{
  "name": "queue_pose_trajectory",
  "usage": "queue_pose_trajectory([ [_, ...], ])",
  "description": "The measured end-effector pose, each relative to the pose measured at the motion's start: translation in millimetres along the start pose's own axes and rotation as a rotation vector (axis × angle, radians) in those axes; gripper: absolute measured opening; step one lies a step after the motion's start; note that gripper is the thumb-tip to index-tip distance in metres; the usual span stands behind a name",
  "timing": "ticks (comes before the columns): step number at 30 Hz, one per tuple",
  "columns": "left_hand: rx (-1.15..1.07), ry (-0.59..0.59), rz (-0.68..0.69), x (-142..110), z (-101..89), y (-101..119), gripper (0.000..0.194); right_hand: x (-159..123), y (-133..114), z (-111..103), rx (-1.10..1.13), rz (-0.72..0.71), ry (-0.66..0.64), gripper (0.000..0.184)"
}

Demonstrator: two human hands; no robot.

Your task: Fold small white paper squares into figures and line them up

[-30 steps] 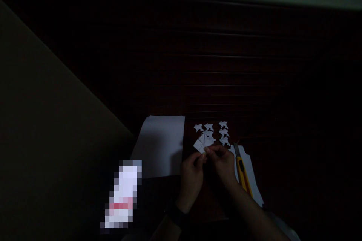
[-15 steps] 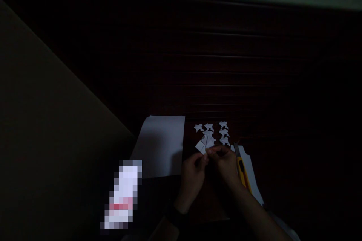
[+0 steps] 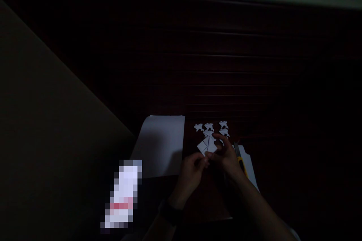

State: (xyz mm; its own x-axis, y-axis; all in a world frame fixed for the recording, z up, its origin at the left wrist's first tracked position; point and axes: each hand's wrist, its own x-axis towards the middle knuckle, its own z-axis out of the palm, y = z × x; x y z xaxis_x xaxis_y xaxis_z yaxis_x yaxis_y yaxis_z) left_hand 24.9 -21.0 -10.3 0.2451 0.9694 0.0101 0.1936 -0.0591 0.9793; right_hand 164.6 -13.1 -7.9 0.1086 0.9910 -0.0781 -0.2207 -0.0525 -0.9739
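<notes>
Between my hands is a small folded piece of white paper (image 3: 203, 146), diamond-like in outline, with crease lines on its face. My left hand (image 3: 191, 171) pinches its lower corner between thumb and fingers. From the right, my right hand (image 3: 228, 160) grips the same paper, thumb at the bottom edge and index finger raised along the far right side. Just beyond lie several small folded paper figures (image 3: 208, 125), set in two groups. My right hand partly covers the nearest of them.
White paper sheets (image 3: 162, 143) lie to the left. At the right, a yellow utility knife (image 3: 242, 165) with its blade out rests on more white paper (image 3: 250, 163). A pixelated bright patch (image 3: 123, 192) is at lower left. Dark slats (image 3: 226, 56) rise behind; the scene is dim.
My right index finger has lifted and reached forward, and the right hand has shifted over part of the knife and the nearest right-hand figure. The folded paper has turned slightly, showing more of its face.
</notes>
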Motion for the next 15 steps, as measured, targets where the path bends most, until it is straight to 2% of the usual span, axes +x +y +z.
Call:
queue_pose_trajectory([
  [5, 0.035, -0.017, 0.01, -0.9, 0.3, -2.4, 0.026, 1.8, 2.0, -3.8, 0.03, 0.013, 0.014, 0.057],
  [11, -0.003, -0.071, -0.016, -2.3, 2.1, -6.4, 0.023, 2.9, -0.4, -13.1, 0.003, 0.073, -0.068, 0.056],
  [15, -0.006, -0.113, -0.031, -3.2, 3.1, -8.6, 0.021, 3.3, -1.2, -15.4, -0.024, 0.06, -0.037, 0.049],
])
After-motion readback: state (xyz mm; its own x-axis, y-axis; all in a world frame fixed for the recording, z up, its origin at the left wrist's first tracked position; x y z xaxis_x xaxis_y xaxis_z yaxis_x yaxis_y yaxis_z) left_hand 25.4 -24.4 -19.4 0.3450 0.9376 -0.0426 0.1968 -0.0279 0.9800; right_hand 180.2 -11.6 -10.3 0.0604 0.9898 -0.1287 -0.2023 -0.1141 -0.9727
